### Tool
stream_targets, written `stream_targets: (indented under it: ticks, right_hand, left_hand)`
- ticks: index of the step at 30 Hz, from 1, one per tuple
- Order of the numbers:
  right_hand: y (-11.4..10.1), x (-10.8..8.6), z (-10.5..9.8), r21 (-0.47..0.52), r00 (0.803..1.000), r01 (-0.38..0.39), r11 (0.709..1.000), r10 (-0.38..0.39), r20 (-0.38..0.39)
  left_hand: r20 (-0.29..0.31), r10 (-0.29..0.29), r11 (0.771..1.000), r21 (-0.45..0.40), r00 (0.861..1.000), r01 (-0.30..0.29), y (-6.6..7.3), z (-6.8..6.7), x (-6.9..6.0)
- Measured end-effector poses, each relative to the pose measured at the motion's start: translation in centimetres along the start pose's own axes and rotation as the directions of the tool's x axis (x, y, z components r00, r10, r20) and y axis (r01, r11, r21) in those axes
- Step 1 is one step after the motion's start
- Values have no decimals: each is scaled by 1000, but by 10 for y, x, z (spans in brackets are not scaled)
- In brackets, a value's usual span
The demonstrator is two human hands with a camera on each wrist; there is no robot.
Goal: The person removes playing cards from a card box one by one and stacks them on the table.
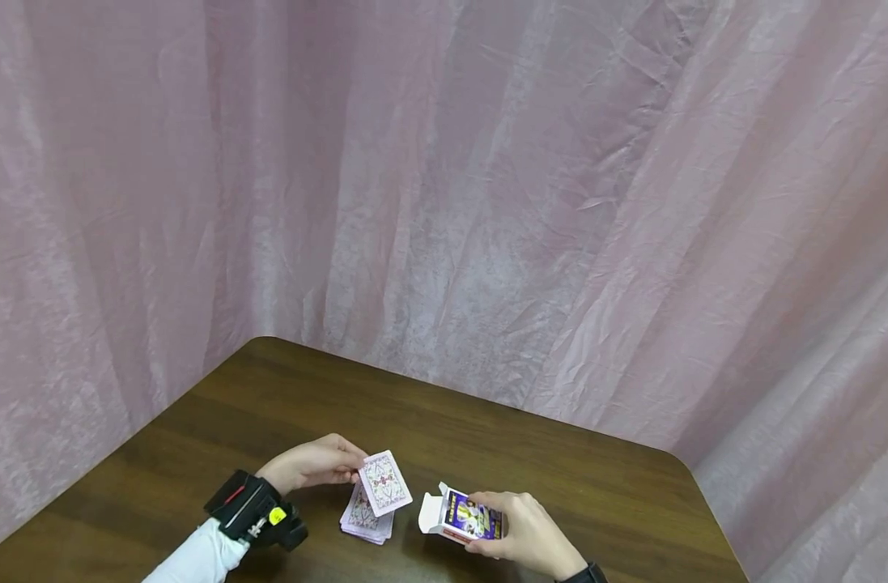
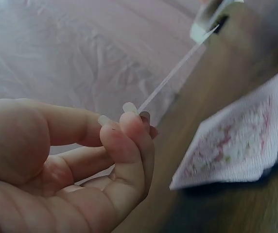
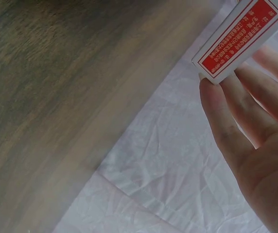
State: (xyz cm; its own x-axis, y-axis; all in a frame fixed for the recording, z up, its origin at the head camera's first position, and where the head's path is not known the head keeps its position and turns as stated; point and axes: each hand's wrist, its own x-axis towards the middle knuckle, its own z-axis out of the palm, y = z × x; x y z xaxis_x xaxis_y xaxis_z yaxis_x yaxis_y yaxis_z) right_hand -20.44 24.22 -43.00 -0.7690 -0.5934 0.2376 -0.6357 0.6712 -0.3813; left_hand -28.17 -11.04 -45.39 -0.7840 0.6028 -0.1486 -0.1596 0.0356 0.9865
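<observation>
My left hand [image 1: 316, 463] pinches a patterned playing card [image 1: 385, 483] by its edge, above a slightly uneven stack of cards [image 1: 367, 518] lying on the table. The left wrist view shows that card edge-on [image 2: 165, 80] between thumb and fingers, with the stack [image 2: 236, 138] to the right. My right hand [image 1: 527, 530] grips a purple and white card box [image 1: 467, 518] between thumb and fingers, its white flap open toward the cards. In the right wrist view the box's red and white side [image 3: 243, 39] rests against the fingers of the hand [image 3: 260, 116].
The brown wooden table [image 1: 269, 397] has rounded far corners. Behind it and at its sides hangs a pink curtain [image 1: 429, 202]. A black device [image 1: 254, 510] is strapped to my left wrist.
</observation>
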Motion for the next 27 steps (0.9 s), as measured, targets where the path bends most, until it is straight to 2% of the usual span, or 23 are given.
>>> stream_targets:
  ticks: [8,11,15,18,23,27]
  right_hand:
    - [0,0,2,24,1000,-4,1000,3,20]
    - [0,0,3,26,1000,-9,1000,9,23]
    - [1,0,4,7,1000,12,1000,-12,15]
    - [2,0,6,-12,1000,25,1000,-25,11]
    - [3,1,7,-15,1000,9,1000,-9,20]
    - [4,2,6,-28,1000,17,999,-17,16]
  left_hand:
    - [-56,-32,993,112,998,38,-8,-8,3]
    - [-93,-79,987,132,993,91,-9,-11,6]
    - [-139,-148,978,126,979,166,-10,-14,12]
    - [-173,-179,970,133,969,203,-12,-17,17]
    - [-216,-187,960,165,958,224,-16,-19,22]
    - [-244,-173,959,181,954,220,-15,-16,25]
